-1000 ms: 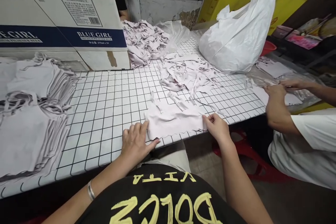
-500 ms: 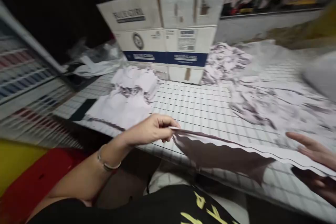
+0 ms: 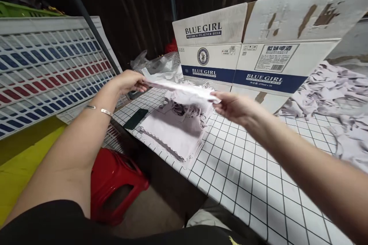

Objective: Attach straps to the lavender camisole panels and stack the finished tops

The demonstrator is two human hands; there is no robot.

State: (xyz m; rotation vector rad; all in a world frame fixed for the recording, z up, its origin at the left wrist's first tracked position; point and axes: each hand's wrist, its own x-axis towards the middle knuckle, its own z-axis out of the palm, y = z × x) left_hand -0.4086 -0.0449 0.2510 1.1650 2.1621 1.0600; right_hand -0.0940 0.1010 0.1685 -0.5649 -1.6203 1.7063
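Note:
A pale lilac garment [image 3: 184, 91] is stretched flat between both my hands above a stack of the same garments [image 3: 175, 130]. My left hand [image 3: 130, 81] pinches its left edge, and my right hand [image 3: 234, 106] grips its right edge. The stack lies near the corner of the white grid-patterned table [image 3: 247, 172], its scalloped hems facing the table edge. The held garment hovers just over the top of the stack, partly hiding it.
A Blue Girl cardboard box [image 3: 247, 51] stands behind the stack. Loose lilac pieces [image 3: 333, 92] are heaped at the right. A dark phone [image 3: 136, 118] lies by the table corner. A red stool [image 3: 115, 182] sits below, and a white rack [image 3: 48, 69] leans at the left.
The garment was lying flat at the table's front edge; both hands lifted it and carried it left, over the stack. My view swung left with it.

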